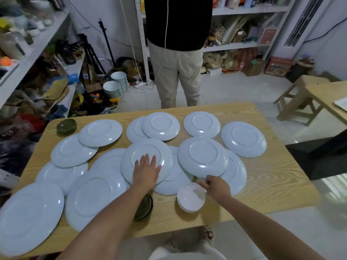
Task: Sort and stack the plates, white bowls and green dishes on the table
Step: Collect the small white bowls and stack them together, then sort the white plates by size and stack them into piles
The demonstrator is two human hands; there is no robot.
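Note:
Several pale blue plates lie upside down and overlapping across the wooden table [272,184]. My left hand [146,170] rests flat, fingers spread, on the middle plate [146,149]. My right hand [216,186] pinches the far rim of a small stack of white bowls [190,197] near the front edge, just below another overturned plate [202,156]. A stack of green dishes [145,208] sits at the front, partly hidden under my left forearm. More green dishes [66,125] stand at the far left corner.
A person [178,53] in a black top and beige trousers stands at the table's far edge. Shelves full of clutter line the left and back walls. Bowl stacks [116,84] sit on the floor. A wooden stool [300,98] and a second table stand to the right.

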